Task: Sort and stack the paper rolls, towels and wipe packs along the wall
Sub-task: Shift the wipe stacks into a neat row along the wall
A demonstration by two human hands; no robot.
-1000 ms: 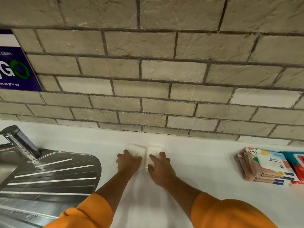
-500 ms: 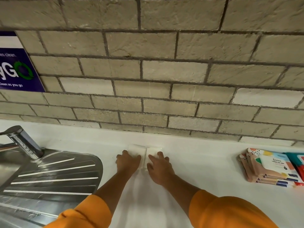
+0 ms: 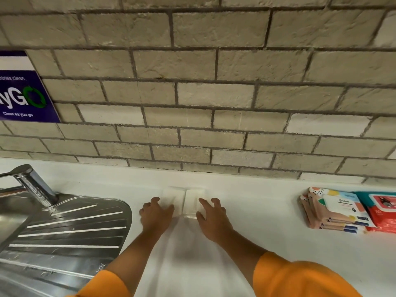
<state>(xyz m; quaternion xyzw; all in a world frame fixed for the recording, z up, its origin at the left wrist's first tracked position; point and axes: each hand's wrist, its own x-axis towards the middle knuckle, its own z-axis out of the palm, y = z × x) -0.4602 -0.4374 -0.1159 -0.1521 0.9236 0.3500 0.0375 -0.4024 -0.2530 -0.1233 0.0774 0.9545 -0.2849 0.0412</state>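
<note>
Hands: both are open, with fingers spread and nothing gripped. The left hand (image 3: 157, 217) lays its fingertips on the near part of the left white pack (image 3: 174, 197). The right hand (image 3: 212, 219) touches the right white pack (image 3: 194, 201) in the same way.

Surroundings, in descending order of size:

1. Brick wall (image 3: 214, 93): fills the upper half of the view.
2. Worktop (image 3: 267, 221): white, running along the foot of the wall.
3. Sink drainer (image 3: 64, 232): ribbed steel, left of the left hand, near it but apart.
4. Sign (image 3: 21, 95): purple, fixed to the wall at upper left.
5. Wipe packs (image 3: 336, 211): a stack at far right, well apart from the hands. A red pack (image 3: 383, 209) lies just beside it, partly cut off by the frame edge.
6. Tap (image 3: 32, 185): behind the drainer.
7. The two white packs: flat and side by side (probably wrapped paper towels; the contents cannot be confirmed). They lie near the wall, with a strip of bare worktop between them and it.

Step in hand: judged to be squaring up the white pair as one group, separate from the wipe packs.

Next move: this appears to call for an even push from both hands, so that the packs reach the wall together without skewing. Alternatively, one pack is lifted onto the other, which requires a proper grip first. No paper rolls are in view.
</note>
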